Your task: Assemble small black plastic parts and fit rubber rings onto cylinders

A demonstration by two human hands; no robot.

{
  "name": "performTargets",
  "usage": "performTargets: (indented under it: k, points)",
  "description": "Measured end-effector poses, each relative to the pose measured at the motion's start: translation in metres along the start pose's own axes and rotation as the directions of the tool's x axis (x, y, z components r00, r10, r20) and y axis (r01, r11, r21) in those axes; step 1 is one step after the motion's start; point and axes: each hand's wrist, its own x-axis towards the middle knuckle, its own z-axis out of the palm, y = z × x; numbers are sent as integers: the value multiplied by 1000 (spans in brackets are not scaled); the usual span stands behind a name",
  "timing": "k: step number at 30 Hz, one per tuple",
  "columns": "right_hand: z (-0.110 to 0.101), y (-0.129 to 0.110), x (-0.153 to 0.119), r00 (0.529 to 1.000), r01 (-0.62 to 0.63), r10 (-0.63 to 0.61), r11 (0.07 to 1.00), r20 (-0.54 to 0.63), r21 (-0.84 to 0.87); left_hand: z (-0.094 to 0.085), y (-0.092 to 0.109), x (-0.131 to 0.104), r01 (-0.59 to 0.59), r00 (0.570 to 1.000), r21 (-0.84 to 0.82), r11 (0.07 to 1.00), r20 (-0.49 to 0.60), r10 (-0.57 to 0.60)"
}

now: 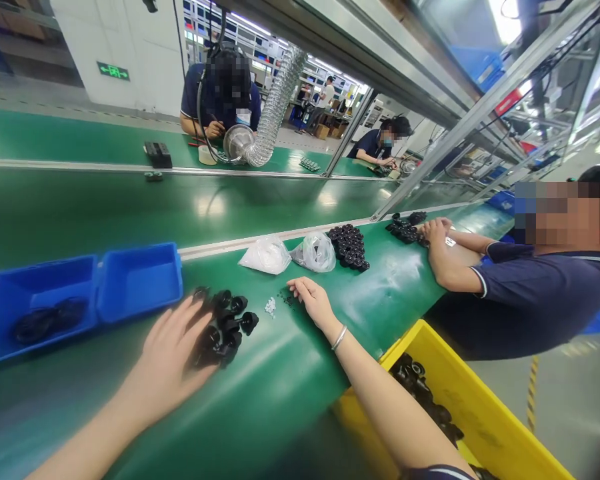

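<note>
My left hand [173, 353], slightly blurred, has its fingers spread at the left side of a cluster of black plastic parts [229, 327] on the green table. Some of those parts are hidden behind its fingers. My right hand [313, 300], with a silver bracelet at the wrist, has its fingertips drawn together above a scatter of tiny black pieces [286, 299]; anything between them is too small to make out. A little pile of small white pieces [271, 307] lies between my hands.
Blue bins [139, 283] stand at left, one holding black parts. Behind my right hand are two plastic bags [266, 255] and a block of black parts [349, 245]. A yellow crate [475, 393] is at lower right. A co-worker [530, 293] sits at right.
</note>
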Motion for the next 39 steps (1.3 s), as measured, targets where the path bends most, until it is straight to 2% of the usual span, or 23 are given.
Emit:
performTargets:
  k: [5, 8, 10, 14, 19, 23, 26, 29, 32, 34, 37, 39]
  points:
    - [2, 6, 3, 983, -81, 117, 968, -143, 238, -1, 2, -2, 39, 999, -42, 998, -36, -40]
    - [11, 10, 8, 946, -70, 174, 933, -272, 354, -1, 4, 0, 35, 998, -58, 998, -48, -38]
    - [20, 10, 15, 927, -54, 201, 907, -317, 417, -2, 6, 2, 19, 999, -52, 998, -37, -21]
    - [30, 10, 28, 931, -42, 222, 856, -291, 516, -6, 20, 7, -37, 999, -23, 999, -27, 36]
    - [17, 13, 28, 933, -36, 235, 814, -273, 580, -3, 54, 20, -58, 998, 75, 995, -23, 60]
    - [7, 12, 18, 961, -77, 216, 807, -172, 585, 12, 73, 44, -15, 998, 201, 979, 55, 5]
    - [9, 8, 10, 983, -101, 169, 817, -68, 568, 23, 76, 59, -16, 995, 258, 966, 95, -9]
    - [12, 6, 4, 993, -83, 116, 841, -28, 535, 26, 80, 66, 7, 995, 278, 961, 96, -35]
    - [13, 5, -1, 996, -40, 71, 885, -50, 464, 26, 93, 65, 32, 997, 262, 965, 57, -49]
    - [13, 4, -5, 996, -6, 41, 922, -81, 388, 32, 107, 58, -15, 998, 221, 975, 60, 1]
    - [14, 2, -9, 996, 37, -11, 958, -93, 283, 50, 130, 44, -102, 990, 154, 983, 110, 85]
    - [16, 1, -11, 996, 56, -37, 967, -80, 247, 64, 141, 36, -78, 990, 146, 986, 129, 59]
